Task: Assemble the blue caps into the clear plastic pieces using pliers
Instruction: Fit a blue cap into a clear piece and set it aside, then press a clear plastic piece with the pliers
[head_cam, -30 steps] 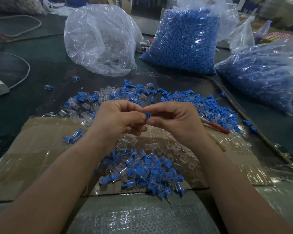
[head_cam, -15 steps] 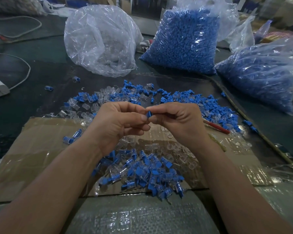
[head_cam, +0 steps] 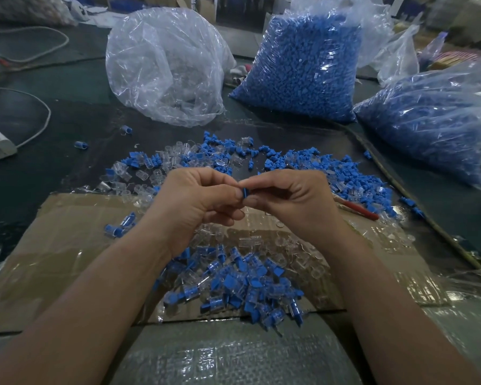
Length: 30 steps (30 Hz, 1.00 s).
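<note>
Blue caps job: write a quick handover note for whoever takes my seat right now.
Left hand and right hand: both pinch one blue cap at their fingertips; any clear piece there is hidden.
Pliers: lying unused, right of the hands.
Done: pile of assembled pieces on the cardboard, near side.
Left: loose caps and clear pieces beyond the hands, plus full bags of caps.

Two hands (head_cam: 195, 198) (head_cam: 292, 204), two bags of blue caps (head_cam: 303, 68) (head_cam: 428, 126), one bag of clear pieces (head_cam: 164, 68), one pliers (head_cam: 358, 208)
</note>
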Each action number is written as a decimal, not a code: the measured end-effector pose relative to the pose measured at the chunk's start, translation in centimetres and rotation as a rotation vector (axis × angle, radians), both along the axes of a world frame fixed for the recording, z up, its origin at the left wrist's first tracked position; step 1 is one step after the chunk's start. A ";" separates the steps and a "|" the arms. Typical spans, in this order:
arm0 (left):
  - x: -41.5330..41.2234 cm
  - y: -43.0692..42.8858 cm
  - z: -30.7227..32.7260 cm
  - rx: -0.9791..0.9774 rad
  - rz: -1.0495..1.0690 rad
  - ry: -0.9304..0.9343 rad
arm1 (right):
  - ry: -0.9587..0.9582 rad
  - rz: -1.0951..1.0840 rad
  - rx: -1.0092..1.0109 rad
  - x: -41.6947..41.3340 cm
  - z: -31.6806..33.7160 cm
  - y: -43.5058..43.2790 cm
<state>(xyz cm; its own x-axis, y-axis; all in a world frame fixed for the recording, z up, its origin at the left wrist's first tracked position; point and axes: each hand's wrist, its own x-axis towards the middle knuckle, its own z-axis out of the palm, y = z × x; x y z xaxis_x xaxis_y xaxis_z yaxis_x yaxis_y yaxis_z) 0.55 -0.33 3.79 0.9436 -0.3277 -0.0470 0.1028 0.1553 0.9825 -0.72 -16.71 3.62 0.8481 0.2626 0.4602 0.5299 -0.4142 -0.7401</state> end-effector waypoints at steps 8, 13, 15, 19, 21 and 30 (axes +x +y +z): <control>0.2 0.1 -0.2 -0.024 0.030 -0.014 | 0.414 -0.583 -0.398 1.2 1.2 -6.6; 0.2 0.1 -0.2 -0.031 0.025 -0.014 | 0.741 -0.607 -0.657 1.4 0.5 -8.3; 0.2 0.1 -0.2 -0.033 0.023 -0.012 | 0.765 -0.617 -0.710 1.6 0.2 -8.2; 0.2 0.1 -0.3 -0.030 0.020 -0.011 | 0.765 -0.637 -0.787 1.9 0.0 -8.0; 0.2 0.1 -0.4 -0.036 0.018 -0.009 | 0.758 -0.655 -0.702 2.0 0.1 -7.9; 0.5 0.0 -0.7 -0.095 0.110 -0.007 | 0.234 -0.697 -0.455 1.3 1.1 -6.1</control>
<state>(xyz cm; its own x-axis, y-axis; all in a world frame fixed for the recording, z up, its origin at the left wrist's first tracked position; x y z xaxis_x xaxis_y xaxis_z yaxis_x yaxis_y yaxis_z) 1.06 -0.30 3.12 0.9742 -0.2251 -0.0135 0.0729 0.2575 0.9635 0.55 -22.78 4.76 0.9439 -0.2366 0.2303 -0.1006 -0.8705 -0.4817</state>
